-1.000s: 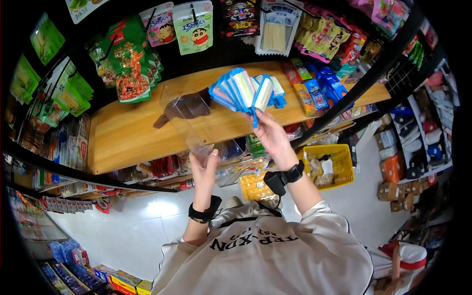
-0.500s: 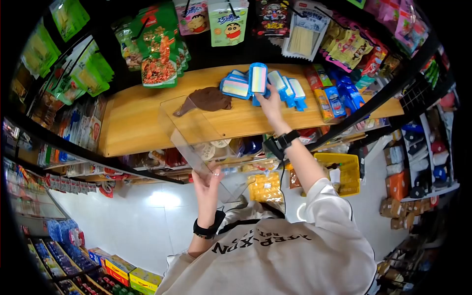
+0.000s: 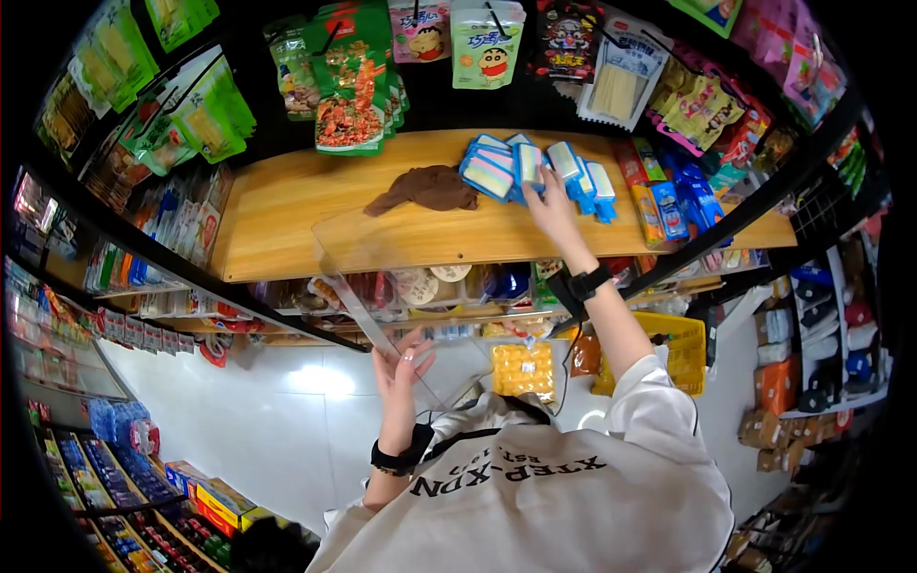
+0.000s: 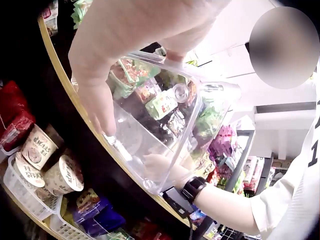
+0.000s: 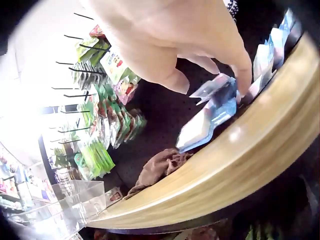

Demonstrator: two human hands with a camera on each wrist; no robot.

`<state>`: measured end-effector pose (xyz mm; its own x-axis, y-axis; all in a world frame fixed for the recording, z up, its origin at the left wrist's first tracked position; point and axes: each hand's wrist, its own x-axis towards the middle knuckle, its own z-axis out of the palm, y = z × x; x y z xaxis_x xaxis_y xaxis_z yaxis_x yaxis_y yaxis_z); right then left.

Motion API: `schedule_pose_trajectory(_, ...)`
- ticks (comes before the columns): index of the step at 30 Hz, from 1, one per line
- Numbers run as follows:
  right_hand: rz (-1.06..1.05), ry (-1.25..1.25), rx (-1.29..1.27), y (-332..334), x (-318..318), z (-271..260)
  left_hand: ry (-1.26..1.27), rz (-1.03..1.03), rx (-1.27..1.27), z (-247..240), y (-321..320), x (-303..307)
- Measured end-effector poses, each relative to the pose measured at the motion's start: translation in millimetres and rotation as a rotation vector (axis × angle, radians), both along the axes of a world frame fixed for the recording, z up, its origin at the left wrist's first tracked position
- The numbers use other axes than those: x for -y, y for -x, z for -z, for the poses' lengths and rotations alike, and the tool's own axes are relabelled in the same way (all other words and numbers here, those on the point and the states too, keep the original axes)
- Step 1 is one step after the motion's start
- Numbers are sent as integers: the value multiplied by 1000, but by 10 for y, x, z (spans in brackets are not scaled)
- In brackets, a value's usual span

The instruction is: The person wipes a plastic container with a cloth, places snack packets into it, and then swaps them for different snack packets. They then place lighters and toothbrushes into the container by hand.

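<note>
My left hand (image 3: pixel 394 377) grips a clear plastic box (image 4: pixel 181 142) by its rim, holding it tilted in front of the shelf edge. At the back of the wooden shelf (image 3: pixel 315 234) my right hand (image 3: pixel 556 215) reaches down, fingertips on one of several blue-edged packets (image 3: pixel 492 176) with pale striped contents. In the right wrist view its thumb stands apart from the fingers, a blue packet (image 5: pixel 200 125) right below them. The packets lie fanned and overlapping. A crumpled brown cloth (image 3: pixel 425 189) lies to their left on the shelf.
Snack bags (image 3: pixel 349 86) hang on hooks above the shelf's back. Small boxes and blue packs (image 3: pixel 669 205) stand at its right end beside a black post. A yellow basket (image 3: pixel 683 358) and a yellow pack (image 3: pixel 522 371) are below. White baskets (image 4: pixel 30 200) hold tubs on the lower shelf.
My right hand has lowered the packets from above the shelf onto it; the one it held upright now lies among the others. The left hand's box has dropped slightly and tilted.
</note>
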<state>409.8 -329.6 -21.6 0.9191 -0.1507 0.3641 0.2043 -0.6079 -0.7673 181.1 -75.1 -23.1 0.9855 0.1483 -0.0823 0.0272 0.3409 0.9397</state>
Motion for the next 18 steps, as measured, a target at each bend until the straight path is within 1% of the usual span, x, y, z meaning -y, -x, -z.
schedule_pose_trajectory(1,-28,40,45,38,-22,31,16,-4,-3,13,13,-33)
schedule_pose_trajectory(4,-16,111,50,146,-147,154,25,-35,7,31,51,-107)
schedule_pose_trajectory(5,-69,131,66,167,-159,179,29,-40,6,38,59,-130)
schedule_pose_trajectory(6,-74,135,66,180,-181,185,81,-48,1,46,65,-152)
schedule_pose_trajectory(8,-33,298,29,194,-224,193,137,-61,-4,66,80,-186)
schedule_pose_trajectory(9,-37,303,30,209,-248,172,163,-66,8,81,87,-198)
schedule_pose_trajectory(11,24,533,136,235,-268,122,194,-76,19,116,86,-215)
schedule_pose_trajectory(12,20,537,134,268,-309,27,194,-84,19,141,92,-222)
schedule_pose_trajectory(14,-120,554,129,369,-452,-181,194,-91,9,152,143,-216)
schedule_pose_trajectory(15,-168,591,191,359,-528,-199,186,-85,13,134,144,-213)
schedule_pose_trajectory(16,-170,589,196,316,-609,-208,177,-80,21,118,146,-211)
schedule_pose_trajectory(18,-394,512,150,179,-791,-205,170,-79,35,101,183,-199)
